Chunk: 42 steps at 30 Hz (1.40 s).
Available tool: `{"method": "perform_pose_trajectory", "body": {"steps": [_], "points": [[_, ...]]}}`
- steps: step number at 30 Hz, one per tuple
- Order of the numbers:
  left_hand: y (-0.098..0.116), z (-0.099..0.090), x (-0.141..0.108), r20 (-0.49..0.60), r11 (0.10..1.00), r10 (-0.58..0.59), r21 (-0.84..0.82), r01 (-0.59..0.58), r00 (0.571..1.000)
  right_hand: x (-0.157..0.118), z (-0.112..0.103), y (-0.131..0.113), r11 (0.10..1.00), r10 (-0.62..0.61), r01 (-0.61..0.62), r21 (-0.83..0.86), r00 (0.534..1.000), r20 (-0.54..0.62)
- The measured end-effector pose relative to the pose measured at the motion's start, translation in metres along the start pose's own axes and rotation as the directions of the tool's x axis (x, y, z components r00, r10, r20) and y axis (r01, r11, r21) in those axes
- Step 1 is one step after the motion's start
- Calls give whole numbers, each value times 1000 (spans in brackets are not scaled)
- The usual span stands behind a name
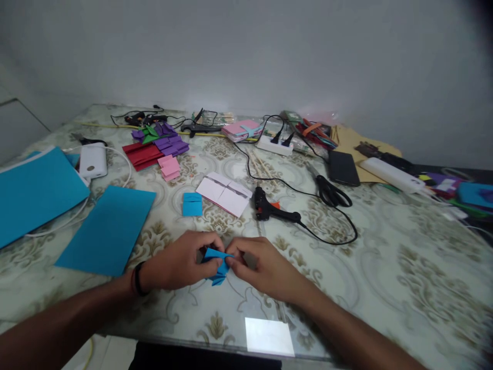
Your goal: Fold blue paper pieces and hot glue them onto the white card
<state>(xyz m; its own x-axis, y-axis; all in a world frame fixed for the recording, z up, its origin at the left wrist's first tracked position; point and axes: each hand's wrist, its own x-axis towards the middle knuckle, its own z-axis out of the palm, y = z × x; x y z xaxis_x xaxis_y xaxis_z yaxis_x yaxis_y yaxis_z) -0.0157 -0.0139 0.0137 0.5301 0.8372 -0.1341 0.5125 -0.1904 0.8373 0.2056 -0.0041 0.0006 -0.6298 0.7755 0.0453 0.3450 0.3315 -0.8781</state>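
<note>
A small folded blue paper piece (217,266) lies on the patterned table (385,277) near its front edge. My left hand (181,261) pinches its left side and my right hand (262,267) pinches its right side, fingertips meeting over it. A black band sits on my left wrist. Just beyond the hands lie a small blue folded square (192,204), a white folded sheet (224,193) and a black glue gun (274,208) with its cord.
Two large blue sheets (108,230) lie at left beside a white power bank (92,160). Red, purple and pink folded papers (156,149), a power strip (275,145), scissors (329,192), a phone (342,168) and more craft clutter fill the back and right.
</note>
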Motion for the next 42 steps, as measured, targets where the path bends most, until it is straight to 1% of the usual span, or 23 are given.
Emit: {"method": "perform_pose_trajectory", "body": {"steps": [3,8,11,14,20,25,31,38,42], "points": [[-1,3,0,-24,999,20,27,-19,1000,0,4,1,1000,-5,5,3,1000,-20],[-2,9,0,-83,998,24,67,-18,996,3,11,1,1000,12,-11,15,998,-66],[-2,11,0,-92,996,50,83,-43,994,3,12,1,1000,1,-1,4,996,-84],[-2,10,0,-94,994,76,88,-68,993,3,10,0,1000,-5,3,-20,997,-81],[1,7,0,-91,990,75,124,-63,993,2,5,-2,999,16,-19,-37,996,-92],[-1,7,0,-107,987,60,156,-42,992,2,4,-1,999,-15,10,-41,992,-123],[-1,3,0,-134,982,75,182,-50,988,0,1,-1,997,-65,55,-59,982,-178],[3,2,-1,-126,982,98,171,-75,987,1,-2,-2,994,-80,64,-91,979,-189],[2,2,-1,-161,992,102,94,-87,982,1,-2,-1,995,-57,41,-93,984,-170]]}}
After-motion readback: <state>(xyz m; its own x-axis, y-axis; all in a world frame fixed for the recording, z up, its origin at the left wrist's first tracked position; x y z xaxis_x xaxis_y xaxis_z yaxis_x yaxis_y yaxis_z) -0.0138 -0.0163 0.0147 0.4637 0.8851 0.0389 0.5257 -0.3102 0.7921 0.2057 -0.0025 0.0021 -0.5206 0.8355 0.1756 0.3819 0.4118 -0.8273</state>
